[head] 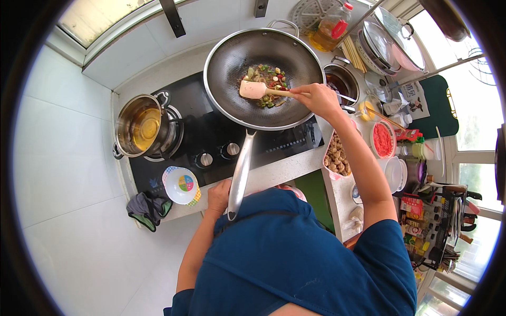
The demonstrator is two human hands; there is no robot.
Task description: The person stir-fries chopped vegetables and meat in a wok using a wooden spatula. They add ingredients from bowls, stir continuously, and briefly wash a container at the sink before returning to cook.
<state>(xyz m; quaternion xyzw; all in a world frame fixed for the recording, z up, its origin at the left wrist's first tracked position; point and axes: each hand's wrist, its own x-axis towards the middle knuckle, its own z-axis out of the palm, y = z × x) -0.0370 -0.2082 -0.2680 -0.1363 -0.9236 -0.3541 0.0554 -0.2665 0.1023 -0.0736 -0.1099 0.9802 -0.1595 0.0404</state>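
Observation:
My right hand [316,98] grips the wooden handle of a spatula [253,89] with a pale pink head. That head lies in a large wok [229,59], over chopped green and red peppers, garlic and other bits [272,79] at the wok's middle. The wok's long metal handle [242,173] points towards my body. Beside this handle, my left hand [219,196] rests at the counter's front edge with curled fingers; whether it holds anything there is hidden. A white bowl [176,185] with a coloured print stands left of my left hand, at the hob's front corner.
On the black glass hob [189,130] a steel pot [136,130] of yellowish liquid stands at left. A dark cloth [148,209] hangs over the counter corner. At right are a container of browned meat pieces [337,156], a tub of red paste [383,139], a small pot [348,79] and an oil bottle [328,33].

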